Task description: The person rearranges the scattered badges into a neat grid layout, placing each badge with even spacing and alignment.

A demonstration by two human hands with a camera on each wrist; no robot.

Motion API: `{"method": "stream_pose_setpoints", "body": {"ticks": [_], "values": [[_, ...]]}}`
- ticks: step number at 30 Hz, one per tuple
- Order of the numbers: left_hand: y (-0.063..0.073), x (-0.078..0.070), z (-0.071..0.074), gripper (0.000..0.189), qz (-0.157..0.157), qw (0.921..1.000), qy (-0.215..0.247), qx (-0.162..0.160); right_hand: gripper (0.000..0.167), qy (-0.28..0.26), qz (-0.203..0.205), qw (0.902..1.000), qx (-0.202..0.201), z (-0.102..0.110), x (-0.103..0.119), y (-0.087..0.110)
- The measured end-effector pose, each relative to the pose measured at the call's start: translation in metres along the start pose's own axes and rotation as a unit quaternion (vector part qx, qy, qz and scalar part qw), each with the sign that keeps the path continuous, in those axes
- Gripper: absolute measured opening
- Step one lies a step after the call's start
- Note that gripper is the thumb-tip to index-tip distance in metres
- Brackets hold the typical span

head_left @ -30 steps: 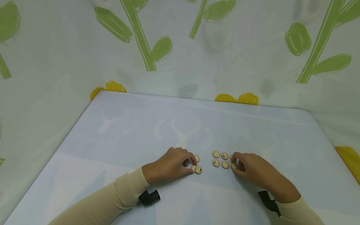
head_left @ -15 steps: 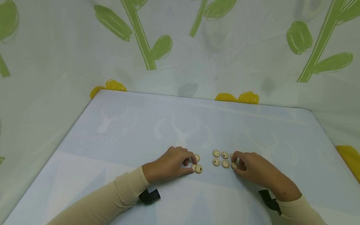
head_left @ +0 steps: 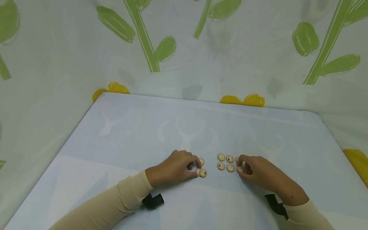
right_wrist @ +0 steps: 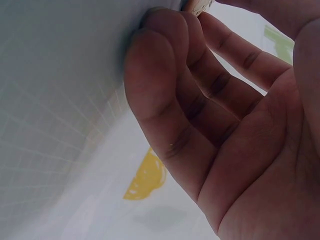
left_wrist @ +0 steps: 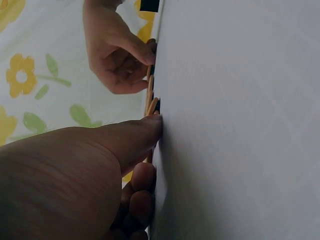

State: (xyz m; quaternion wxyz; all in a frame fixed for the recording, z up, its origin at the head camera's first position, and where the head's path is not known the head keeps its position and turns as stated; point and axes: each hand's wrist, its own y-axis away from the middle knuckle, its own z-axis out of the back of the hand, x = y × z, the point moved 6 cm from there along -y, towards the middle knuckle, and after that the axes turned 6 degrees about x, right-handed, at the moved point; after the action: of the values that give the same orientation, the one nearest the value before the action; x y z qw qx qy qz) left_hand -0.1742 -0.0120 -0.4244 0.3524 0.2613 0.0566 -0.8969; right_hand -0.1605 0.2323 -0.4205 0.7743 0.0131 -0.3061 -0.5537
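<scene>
Fingers curled, left hand (head_left: 173, 169) pinches an overlapped disc (head_left: 197, 171), right hand (head_left: 258, 172) an end disc (head_left: 240, 169). We note four discs (head_left: 229, 158) between.

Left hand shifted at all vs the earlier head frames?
No, no visible shift either way: the left hand keeps its place against the table's far edge.

Discs (head_left: 221, 157) smooth, wood-look; tbl top (head_left: 161, 110) smooth, semi-matt; sleeves (head_left: 115, 201) matt cloth; backdrop (head_left: 83, 57) w/ slight sheen.
</scene>
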Motion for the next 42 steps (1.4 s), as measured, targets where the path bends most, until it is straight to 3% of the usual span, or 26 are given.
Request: {"method": "stream_pose_setpoints", "body": {"ticks": [34,42], "values": [[0.002,-0.001,-0.001,0.020,0.006,1.0000,0.000,0.007,0.019,0.006,0.005,1.0000,0.001,0.002,0.005,0.004],[0.001,-0.001,0.000,0.018,0.002,1.0000,0.007,-0.003,0.019,0.027,0.031,0.9983,-0.042,0.008,0.015,0.007]]}}
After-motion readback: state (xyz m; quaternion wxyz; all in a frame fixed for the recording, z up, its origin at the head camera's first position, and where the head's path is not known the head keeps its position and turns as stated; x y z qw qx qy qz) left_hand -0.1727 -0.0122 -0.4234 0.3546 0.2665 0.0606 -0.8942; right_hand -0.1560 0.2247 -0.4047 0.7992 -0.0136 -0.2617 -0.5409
